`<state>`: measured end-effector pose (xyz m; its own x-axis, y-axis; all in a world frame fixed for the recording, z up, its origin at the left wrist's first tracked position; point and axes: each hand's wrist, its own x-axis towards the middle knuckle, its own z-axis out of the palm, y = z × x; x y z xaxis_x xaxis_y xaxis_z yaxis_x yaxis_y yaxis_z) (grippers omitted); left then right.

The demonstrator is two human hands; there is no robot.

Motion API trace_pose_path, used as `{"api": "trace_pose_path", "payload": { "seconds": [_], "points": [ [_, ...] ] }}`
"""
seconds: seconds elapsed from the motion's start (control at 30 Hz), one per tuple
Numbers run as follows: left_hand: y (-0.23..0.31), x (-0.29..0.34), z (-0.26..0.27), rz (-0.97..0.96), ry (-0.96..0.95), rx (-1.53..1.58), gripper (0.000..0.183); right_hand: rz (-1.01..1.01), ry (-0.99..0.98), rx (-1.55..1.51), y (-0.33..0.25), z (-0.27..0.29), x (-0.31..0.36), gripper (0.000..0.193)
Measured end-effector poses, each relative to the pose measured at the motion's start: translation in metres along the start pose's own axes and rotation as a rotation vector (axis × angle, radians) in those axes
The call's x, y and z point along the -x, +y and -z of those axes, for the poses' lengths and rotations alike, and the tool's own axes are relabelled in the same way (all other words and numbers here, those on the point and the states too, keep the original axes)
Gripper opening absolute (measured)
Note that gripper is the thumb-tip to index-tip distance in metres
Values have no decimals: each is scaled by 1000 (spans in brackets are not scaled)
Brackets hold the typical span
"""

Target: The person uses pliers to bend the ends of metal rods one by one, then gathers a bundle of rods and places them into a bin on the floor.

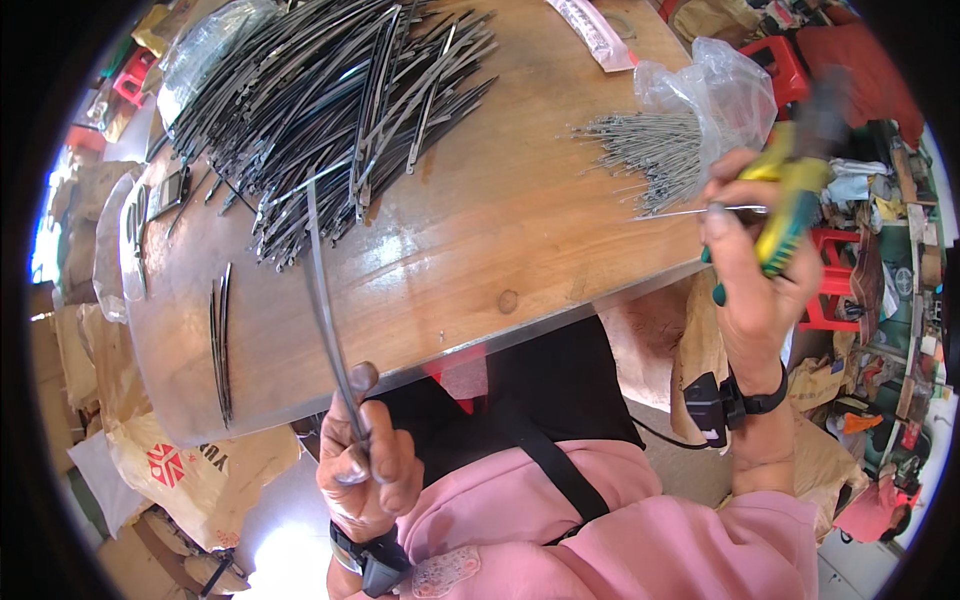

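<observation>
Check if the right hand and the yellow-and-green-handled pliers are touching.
Touching. The head view shows the right hand holding the pliers, a yellow handle lying against the palm; only the dark head is badly motion-blurred.

Top [650, 550]: pink, soft folds. Right sleeve [768, 530]: matching pink, ending well short of the wrist. Patch [447, 573]: pale, lace-like pattern, left side of the top. Strap [562, 478]: black, flat, broad, crossing the front diagonally. Trousers [550, 385]: black. Left wristband [348, 549]: black, with dark rounded module [386, 568]. Right wristband [768, 402]: black. Boxy unit [704, 408]: black, small pale marking, left of that band. Cable [665, 438]: thin, black, leading left from the unit.
</observation>
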<state>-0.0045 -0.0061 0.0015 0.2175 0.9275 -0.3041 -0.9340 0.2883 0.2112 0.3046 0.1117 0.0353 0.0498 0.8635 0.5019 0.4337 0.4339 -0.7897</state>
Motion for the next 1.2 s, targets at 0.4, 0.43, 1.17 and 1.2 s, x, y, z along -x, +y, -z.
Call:
{"api": "trace_pose_path", "payload": {
  "seconds": [0.4, 0.43, 1.17, 1.2],
  "points": [
    [-25, -28, -11, 72, 318, -668, 10, -938, 12, -1247, 29, -20, 80, 21],
    [-26, -31, -8, 40, 349, -798, 8, -889, -20, -1112, 23, -28, 77, 19],
    [-21, -15, 8, 112, 76, -1338, 4, -365, -496, -249, -10, -37, 71, 12],
    [-24, -17, 14, 82, 40, -1380, 4, -290, -533, -211, -10, -44, 74, 13]
  ]
}}
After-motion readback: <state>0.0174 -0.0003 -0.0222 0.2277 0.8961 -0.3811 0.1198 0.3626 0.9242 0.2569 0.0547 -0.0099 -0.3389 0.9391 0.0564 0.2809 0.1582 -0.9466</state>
